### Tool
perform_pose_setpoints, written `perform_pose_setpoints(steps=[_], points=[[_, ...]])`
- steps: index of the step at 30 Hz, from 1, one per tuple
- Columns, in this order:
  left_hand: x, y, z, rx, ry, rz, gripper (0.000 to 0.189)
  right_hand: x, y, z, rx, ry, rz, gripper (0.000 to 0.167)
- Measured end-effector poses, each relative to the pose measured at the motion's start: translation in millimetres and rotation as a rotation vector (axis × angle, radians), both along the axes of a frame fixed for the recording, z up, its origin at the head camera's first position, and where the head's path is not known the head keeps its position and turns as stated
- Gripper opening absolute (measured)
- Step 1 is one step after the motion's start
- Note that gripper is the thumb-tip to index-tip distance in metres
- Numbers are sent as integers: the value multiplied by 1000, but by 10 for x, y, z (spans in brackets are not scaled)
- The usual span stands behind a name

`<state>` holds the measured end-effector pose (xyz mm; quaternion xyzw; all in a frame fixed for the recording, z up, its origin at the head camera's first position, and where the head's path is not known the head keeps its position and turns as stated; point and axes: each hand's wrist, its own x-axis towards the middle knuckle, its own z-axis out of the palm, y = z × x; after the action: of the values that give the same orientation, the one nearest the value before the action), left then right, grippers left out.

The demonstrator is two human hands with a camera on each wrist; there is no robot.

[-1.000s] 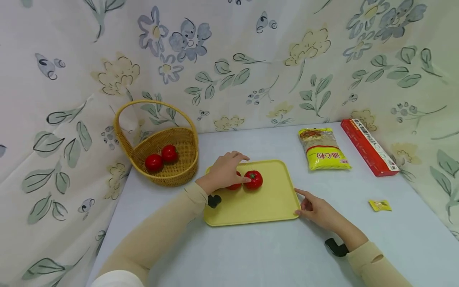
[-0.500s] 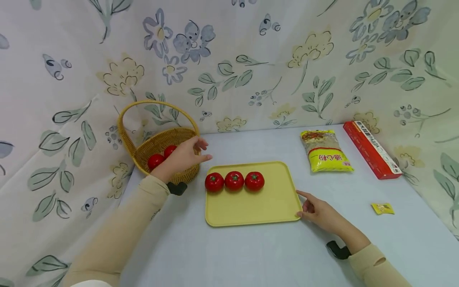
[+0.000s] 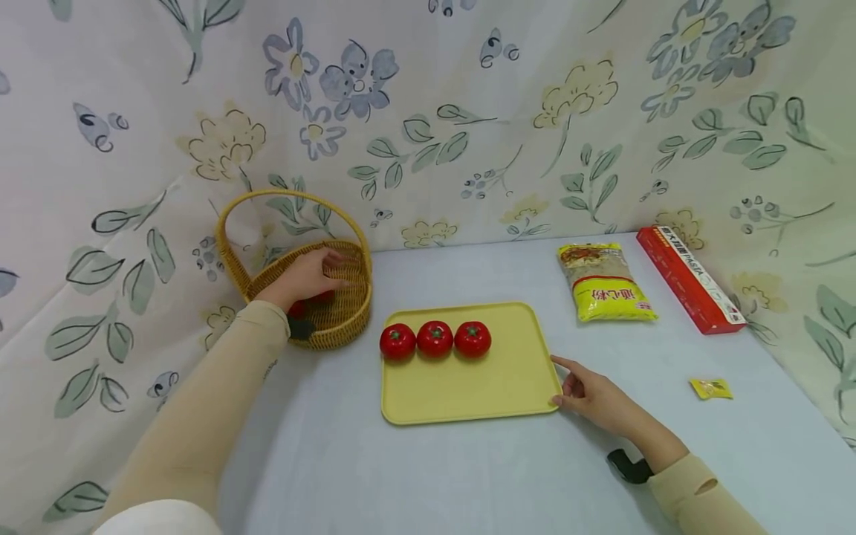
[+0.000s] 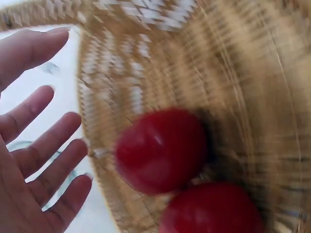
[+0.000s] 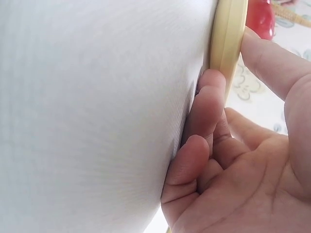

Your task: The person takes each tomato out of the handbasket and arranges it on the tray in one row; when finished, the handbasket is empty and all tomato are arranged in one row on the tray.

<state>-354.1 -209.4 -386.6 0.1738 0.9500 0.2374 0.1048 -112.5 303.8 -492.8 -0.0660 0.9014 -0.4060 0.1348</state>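
My left hand (image 3: 310,276) reaches over the wicker basket (image 3: 348,316), its fingers spread and holding nothing. Two red tomatoes lie inside; the left wrist view shows one tomato (image 4: 163,150) beside another tomato (image 4: 214,211), apart from the fingers. On the yellow tray (image 3: 468,394) three tomatoes stand in a row along the far side: a left tomato (image 3: 397,342), a middle tomato (image 3: 435,339) and a right tomato (image 3: 472,339). At the tray's right edge, my right hand (image 3: 595,397) pinches the rim, thumb on it and other fingers curled.
A yellow bag of pasta (image 3: 607,282) lies at the back right, with a long red pasta box (image 3: 690,280) beside it. Nearer the right side is a small yellow packet (image 3: 711,388). The basket's tall handle (image 3: 294,195) arches above its opening.
My left hand let go of a tomato at the tray's left end, then moved left and back over the basket. The right hand has stayed at the tray's edge.
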Motion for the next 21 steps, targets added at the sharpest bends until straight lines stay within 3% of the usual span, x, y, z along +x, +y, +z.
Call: perform_pose_setpoints(steps=[3,7,11,15,21], points=[[-99,-22,-35,-118,41,-19,60,7,2,14,-8,1,-3,80],[-178,-27,-84,-207,-18,-50,64,8,10,40,-11,-3,-7,80],[-228,-33,-134,-232,-107,-66,69,10,15,54,-17,0,-7,79],[-251,-49,-176,-233,-171,-36,72,19,6,37,-27,2,4,78],[-246,-93,-216,-256,-198,-28,66,31,0,27,-36,9,10,77]])
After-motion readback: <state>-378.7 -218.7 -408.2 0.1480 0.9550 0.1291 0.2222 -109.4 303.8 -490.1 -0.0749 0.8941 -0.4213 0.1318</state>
